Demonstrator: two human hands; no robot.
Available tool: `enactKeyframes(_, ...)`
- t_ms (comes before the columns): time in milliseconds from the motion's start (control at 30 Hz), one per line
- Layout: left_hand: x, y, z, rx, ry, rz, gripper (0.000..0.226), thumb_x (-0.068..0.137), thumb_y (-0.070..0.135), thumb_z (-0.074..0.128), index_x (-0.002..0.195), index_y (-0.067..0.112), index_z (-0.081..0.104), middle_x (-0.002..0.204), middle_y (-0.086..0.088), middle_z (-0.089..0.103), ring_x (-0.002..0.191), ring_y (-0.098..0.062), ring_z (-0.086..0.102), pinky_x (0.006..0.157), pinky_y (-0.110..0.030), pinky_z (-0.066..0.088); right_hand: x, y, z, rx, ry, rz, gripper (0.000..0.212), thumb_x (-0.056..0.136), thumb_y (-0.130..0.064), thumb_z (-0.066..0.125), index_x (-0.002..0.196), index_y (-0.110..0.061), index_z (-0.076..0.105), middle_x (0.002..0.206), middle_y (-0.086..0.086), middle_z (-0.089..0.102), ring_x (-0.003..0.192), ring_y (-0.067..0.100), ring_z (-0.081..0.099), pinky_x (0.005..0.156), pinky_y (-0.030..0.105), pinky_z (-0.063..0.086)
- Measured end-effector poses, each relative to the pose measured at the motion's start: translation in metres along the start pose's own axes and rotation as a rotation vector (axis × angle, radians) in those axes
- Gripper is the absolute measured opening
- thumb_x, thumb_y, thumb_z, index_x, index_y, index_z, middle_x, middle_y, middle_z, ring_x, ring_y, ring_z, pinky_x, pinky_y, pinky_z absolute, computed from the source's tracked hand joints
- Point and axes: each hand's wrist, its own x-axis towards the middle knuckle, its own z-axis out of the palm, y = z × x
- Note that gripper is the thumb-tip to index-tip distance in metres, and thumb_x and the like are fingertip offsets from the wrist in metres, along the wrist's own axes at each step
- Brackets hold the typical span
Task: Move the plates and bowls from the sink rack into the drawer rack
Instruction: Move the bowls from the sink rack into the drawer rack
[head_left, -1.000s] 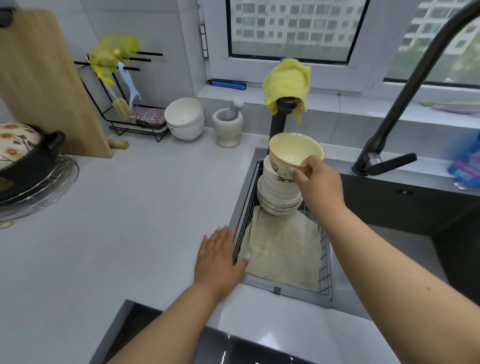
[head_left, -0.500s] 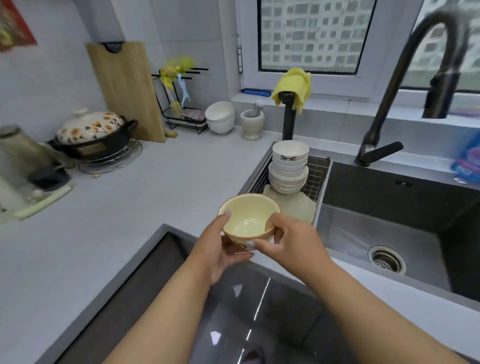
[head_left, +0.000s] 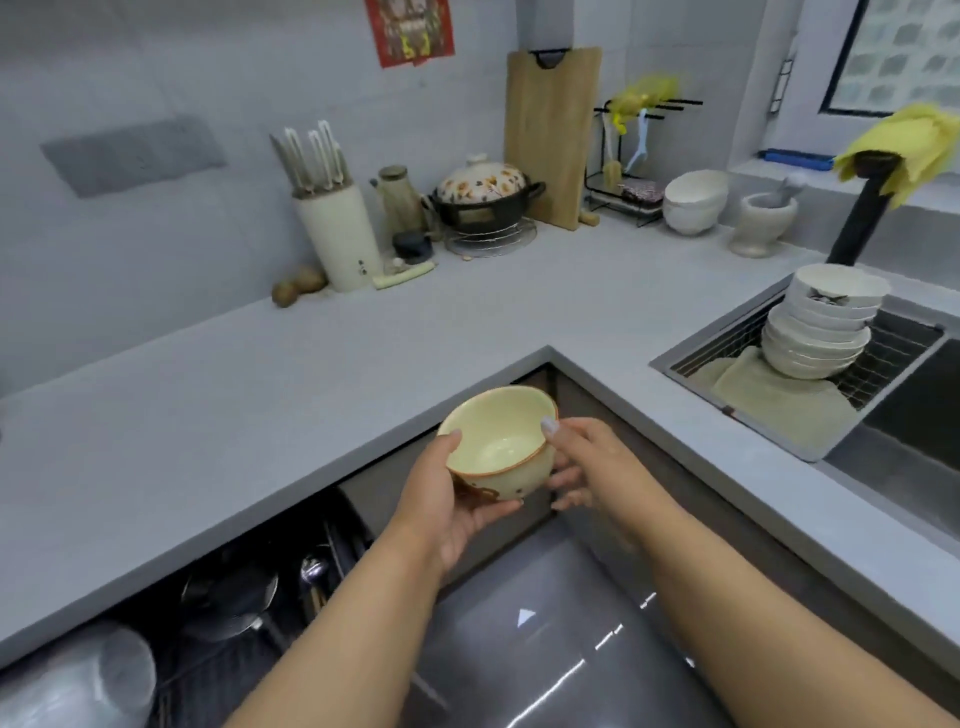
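Bowl (head_left: 497, 446) — small, cream-yellow, brown rim line, some brown motif on the outer wall. Held upright in the air above the open drawer, in front of the counter (head_left: 218, 395) corner, well apart from the sink rack (head_left: 883, 374).

Left hand (head_left: 447, 512): palm cupped under the base and near wall, fingers curled beneath, thumb up against the near rim. Carrying the weight, by the look of it. Right hand (head_left: 582, 470): thumb on the far rim, fingers loosely curved along the far wall and underside; a lighter, steadying hold.

Handling, as judged: glazed ceramic, rigid, light enough for one hand, breakable if dropped or knocked on the counter edge. Glaze likely slick, more so if damp from the rack. Best hold is what is seen: palm under the foot, thumb over the rim. A rim-only pinch would be the weaker choice.

Containers:
- Bowl: empty inside.
- Sink rack: a stack (head_left: 818, 332) of white bowls, nested, leaning slightly, standing at the rack's far end. A pale cloth (head_left: 779, 405) lies folded at the near end, its edge at or under the stack's foot; cannot tell which.
- Drawer rack (head_left: 208, 613): dark and blurred. Some metal utensils and a round metal piece inside, plus a clear domed item at lower left. Free slots cannot be made out.
- Counter by the window: two more white bowls (head_left: 693, 200) nested, not in either rack.
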Motion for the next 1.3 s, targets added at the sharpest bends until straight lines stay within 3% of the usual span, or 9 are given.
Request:
enactKeyframes(100,-0.015,0.003,-0.037,-0.032,0.058,0.05,0.035,0.098,0.039,0.043,0.12,0.012,0.051,0.108,-0.019,0.063,0.087,-0.033,0.067,0.051,-0.036,0.056,-0.008,-0.003,0.039,0.137,-0.192,0.035,0.042,0.086,-0.05,0.059,0.107,-0.014,0.061,0.078,0.006,0.069,0.073,0.02,0.066,0.074,0.04,0.055)
enactKeyframes(167,-0.023,0.004,-0.062,-0.038,0.097,0.077,0.035,0.099,0.041,0.041,0.119,0.014,0.052,0.105,-0.016,0.065,0.085,-0.03,0.068,0.054,-0.035,0.056,-0.011,-0.004,0.064,0.156,-0.256,0.052,0.031,0.092,-0.04,0.054,0.105,-0.013,0.061,0.068,0.002,0.07,0.073,0.022,0.066,0.081,0.043,0.053)
enactKeyframes(333,-0.048,0.004,-0.135,-0.075,0.231,0.081,0.041,0.097,0.043,0.042,0.124,0.014,0.05,0.11,-0.017,0.064,0.084,-0.03,0.066,0.066,-0.04,0.057,-0.018,0.005,0.135,0.133,-0.311,0.096,0.028,0.092,-0.034,0.055,0.106,-0.01,0.058,0.063,0.004,0.067,0.06,0.018,0.065,0.067,0.035,0.051)
enactKeyframes(433,-0.075,0.005,-0.19,-0.091,0.301,0.083,0.041,0.097,0.044,0.043,0.124,0.013,0.049,0.112,-0.019,0.062,0.083,-0.032,0.066,0.067,-0.041,0.056,-0.028,0.015,0.193,0.095,-0.349,0.142,0.038,0.089,-0.036,0.057,0.115,-0.008,0.055,0.074,0.009,0.063,0.063,0.019,0.065,0.064,0.033,0.052)
enactKeyframes(567,-0.122,0.01,-0.283,-0.107,0.379,0.098,0.042,0.097,0.044,0.044,0.124,0.011,0.049,0.107,-0.02,0.064,0.08,-0.033,0.067,0.075,-0.045,0.056,-0.058,0.026,0.287,0.049,-0.436,0.182,0.032,0.092,-0.033,0.053,0.114,-0.01,0.054,0.077,0.011,0.059,0.065,0.02,0.061,0.061,0.03,0.049)
enactKeyframes(767,-0.193,0.009,-0.416,-0.113,0.514,0.122,0.048,0.097,0.048,0.042,0.123,0.009,0.052,0.105,-0.02,0.067,0.072,-0.029,0.07,0.064,-0.039,0.056,-0.11,0.046,0.42,-0.028,-0.512,0.201,0.019,0.091,-0.028,0.053,0.099,-0.011,0.058,0.062,0.004,0.056,0.053,0.015,0.054,0.056,0.028,0.045)
enactKeyframes(1033,-0.264,-0.003,-0.572,-0.09,0.762,0.162,0.048,0.102,0.041,0.033,0.124,0.004,0.054,0.102,-0.017,0.063,0.093,-0.026,0.061,0.071,-0.034,0.052,-0.159,0.073,0.551,-0.072,-0.552,0.286,0.031,0.091,-0.03,0.052,0.112,-0.008,0.053,0.075,0.009,0.054,0.053,0.016,0.053,0.052,0.027,0.046)
enactKeyframes(1200,-0.275,-0.012,-0.628,-0.121,0.926,0.183,0.039,0.102,0.034,0.035,0.114,0.004,0.057,0.105,-0.015,0.059,0.101,-0.026,0.056,0.089,-0.039,0.046,-0.157,0.09,0.602,-0.154,-0.54,0.313,0.017,0.091,-0.03,0.053,0.095,-0.013,0.053,0.077,0.012,0.053,0.058,0.02,0.052,0.055,0.029,0.046)
enactKeyframes(1300,-0.278,-0.021,-0.663,-0.08,1.051,0.197,0.028,0.101,0.032,0.04,0.098,0.011,0.059,0.091,-0.006,0.058,0.096,-0.023,0.054,0.093,-0.041,0.044,-0.146,0.107,0.634,-0.251,-0.541,0.332,0.02,0.091,-0.03,0.053,0.097,-0.011,0.054,0.073,0.011,0.054,0.059,0.02,0.053,0.052,0.028,0.045)
